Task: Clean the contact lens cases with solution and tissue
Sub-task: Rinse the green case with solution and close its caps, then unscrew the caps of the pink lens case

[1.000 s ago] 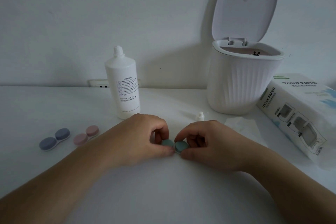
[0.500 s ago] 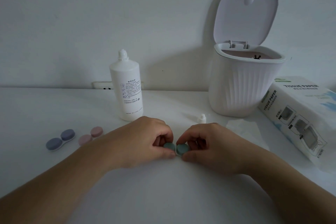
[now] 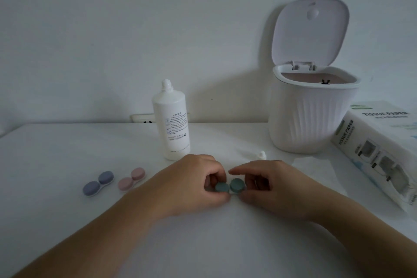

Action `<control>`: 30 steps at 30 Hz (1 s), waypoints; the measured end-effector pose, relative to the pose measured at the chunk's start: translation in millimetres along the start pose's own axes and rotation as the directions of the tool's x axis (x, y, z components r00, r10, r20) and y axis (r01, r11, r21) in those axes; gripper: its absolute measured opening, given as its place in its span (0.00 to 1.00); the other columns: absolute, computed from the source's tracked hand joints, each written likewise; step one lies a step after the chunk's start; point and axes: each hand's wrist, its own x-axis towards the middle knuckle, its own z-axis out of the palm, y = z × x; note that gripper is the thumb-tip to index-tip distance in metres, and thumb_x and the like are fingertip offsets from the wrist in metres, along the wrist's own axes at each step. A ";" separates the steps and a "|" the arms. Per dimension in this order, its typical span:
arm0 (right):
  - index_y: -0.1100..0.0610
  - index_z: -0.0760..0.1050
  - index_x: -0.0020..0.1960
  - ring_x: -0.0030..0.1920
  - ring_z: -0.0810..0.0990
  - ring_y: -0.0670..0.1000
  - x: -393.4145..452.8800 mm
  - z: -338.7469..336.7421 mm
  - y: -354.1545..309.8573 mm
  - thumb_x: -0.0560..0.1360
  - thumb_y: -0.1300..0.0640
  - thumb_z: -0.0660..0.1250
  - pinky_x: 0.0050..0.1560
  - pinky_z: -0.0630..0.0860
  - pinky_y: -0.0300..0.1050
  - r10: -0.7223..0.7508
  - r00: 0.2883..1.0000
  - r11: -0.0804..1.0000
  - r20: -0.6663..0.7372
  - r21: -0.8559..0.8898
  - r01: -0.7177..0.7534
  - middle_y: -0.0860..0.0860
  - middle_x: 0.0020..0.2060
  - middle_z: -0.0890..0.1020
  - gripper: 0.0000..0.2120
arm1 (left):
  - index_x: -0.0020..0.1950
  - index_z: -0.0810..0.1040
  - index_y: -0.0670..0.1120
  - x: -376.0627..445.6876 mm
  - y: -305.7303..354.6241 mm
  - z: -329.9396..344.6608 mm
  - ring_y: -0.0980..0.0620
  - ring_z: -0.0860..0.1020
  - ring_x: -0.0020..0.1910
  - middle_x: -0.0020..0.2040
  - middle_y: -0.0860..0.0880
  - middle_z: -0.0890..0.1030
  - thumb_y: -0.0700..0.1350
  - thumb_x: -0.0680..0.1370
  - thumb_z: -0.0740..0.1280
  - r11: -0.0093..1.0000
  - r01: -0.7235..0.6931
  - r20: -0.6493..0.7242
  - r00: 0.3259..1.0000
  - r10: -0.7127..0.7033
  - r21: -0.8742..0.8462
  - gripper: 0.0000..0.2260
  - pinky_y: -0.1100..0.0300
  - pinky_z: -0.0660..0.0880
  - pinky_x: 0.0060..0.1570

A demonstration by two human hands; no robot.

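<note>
On the white table [image 3: 67,153], near the front edge, a green contact lens case [image 3: 229,186] sits between two hands. The left hand [image 3: 191,184] pinches its left cap; the right hand [image 3: 270,184] curls loosely around the right cap, forefinger lifted. To unscrew well, probably steady one side while twisting the other. The solution bottle [image 3: 171,124] stands just behind.

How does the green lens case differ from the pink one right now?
The green lens case is pinched by both the left hand and the right hand; the pink lens case lies untouched, farther left. Green sits level across the view, pink slants. Both are capped twin-well cases on the table.
</note>
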 end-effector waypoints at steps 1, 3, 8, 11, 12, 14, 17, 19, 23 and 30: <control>0.40 0.78 0.63 0.35 0.75 0.39 0.1 -0.2 0.9 0.75 0.53 0.72 0.39 0.71 0.30 0.011 1.000 1.000 -0.014 0.026 -0.011 0.44 0.39 0.80 0.18 | 0.45 0.80 0.57 1.3 -1.4 -1.2 0.60 0.79 0.42 0.45 0.62 0.78 0.62 0.67 0.68 1.000 0.022 -0.020 1.000 -0.022 -0.002 0.12 0.62 0.76 0.40; 0.39 0.78 0.63 0.33 0.74 0.39 1.3 0.3 3.1 0.75 0.53 0.71 0.39 0.71 0.30 0.029 0.999 0.998 -0.041 0.051 -0.027 0.40 0.40 0.79 0.18 | 0.44 0.80 0.56 4.0 -6.7 -4.8 0.60 0.78 0.40 0.43 0.60 0.78 0.60 0.68 0.70 0.997 0.073 -0.069 0.995 -0.073 -0.002 0.10 0.65 0.74 0.38; 0.40 0.79 0.62 0.32 0.73 0.39 5.3 0.9 7.5 0.76 0.53 0.71 0.38 0.70 0.29 0.064 0.992 0.995 -0.106 0.089 -0.055 0.35 0.34 0.77 0.16 | 0.45 0.82 0.55 11.7 -15.6 -10.8 0.60 0.76 0.39 0.41 0.58 0.78 0.52 0.74 0.74 0.984 0.174 -0.181 0.969 -0.167 0.024 0.03 0.69 0.69 0.37; 0.41 0.80 0.59 0.32 0.74 0.39 6.2 2.2 9.2 0.76 0.52 0.71 0.38 0.70 0.29 0.061 0.994 0.996 -0.089 0.074 -0.054 0.34 0.33 0.77 0.13 | 0.48 0.82 0.53 19.1 -11.3 -7.9 0.59 0.76 0.41 0.43 0.57 0.77 0.52 0.77 0.72 0.973 0.211 -0.201 0.961 -0.190 0.089 0.04 0.62 0.74 0.42; 0.41 0.81 0.58 0.33 0.74 0.38 6.4 2.3 9.5 0.76 0.52 0.71 0.38 0.70 0.29 0.060 0.995 0.996 -0.082 0.064 -0.055 0.33 0.33 0.77 0.12 | 0.49 0.82 0.52 21.5 -8.8 -5.5 0.58 0.76 0.42 0.44 0.56 0.77 0.52 0.77 0.71 0.969 0.217 -0.205 0.960 -0.190 0.119 0.05 0.59 0.76 0.44; 0.41 0.81 0.56 0.33 0.74 0.37 6.5 2.2 10.3 0.76 0.51 0.70 0.39 0.70 0.28 0.060 0.996 0.997 -0.071 0.055 -0.056 0.32 0.33 0.76 0.10 | 0.50 0.82 0.51 26.5 -3.3 -0.5 0.55 0.77 0.44 0.47 0.56 0.77 0.53 0.78 0.71 0.961 0.225 -0.217 0.958 -0.188 0.160 0.07 0.55 0.77 0.45; 0.39 0.80 0.53 0.32 0.74 0.38 6.2 2.3 11.6 0.76 0.51 0.70 0.38 0.70 0.30 0.059 0.996 0.997 -0.063 0.058 -0.055 0.33 0.32 0.76 0.08 | 0.53 0.82 0.50 37.7 2.7 2.4 0.52 0.78 0.49 0.51 0.53 0.79 0.53 0.78 0.70 0.948 0.249 -0.231 0.952 -0.201 0.200 0.09 0.53 0.77 0.49; 0.38 0.80 0.51 0.32 0.74 0.38 6.7 2.4 12.5 0.75 0.50 0.70 0.38 0.70 0.30 0.059 0.996 0.997 -0.060 0.058 -0.055 0.33 0.31 0.76 0.08 | 0.55 0.82 0.50 46.2 4.5 2.3 0.50 0.78 0.52 0.53 0.52 0.80 0.52 0.79 0.70 0.937 0.272 -0.214 0.950 -0.226 0.218 0.09 0.52 0.78 0.52; 0.38 0.80 0.53 0.33 0.74 0.37 6.9 2.9 13.4 0.75 0.49 0.69 0.38 0.70 0.30 0.059 0.996 0.996 -0.059 0.071 -0.055 0.32 0.32 0.76 0.08 | 0.54 0.83 0.49 56.8 4.3 3.2 0.49 0.80 0.50 0.51 0.51 0.81 0.52 0.78 0.70 0.914 0.330 -0.171 0.940 -0.295 0.235 0.09 0.50 0.79 0.52; 0.42 0.81 0.54 0.32 0.73 0.38 6.1 2.9 11.3 0.75 0.51 0.70 0.38 0.70 0.29 0.039 0.998 0.998 -0.059 0.061 -0.035 0.33 0.29 0.75 0.09 | 0.46 0.75 0.51 51.5 9.9 -4.6 0.46 0.80 0.50 0.50 0.49 0.82 0.54 0.77 0.72 0.908 0.343 -0.143 0.938 -0.317 0.239 0.09 0.53 0.77 0.48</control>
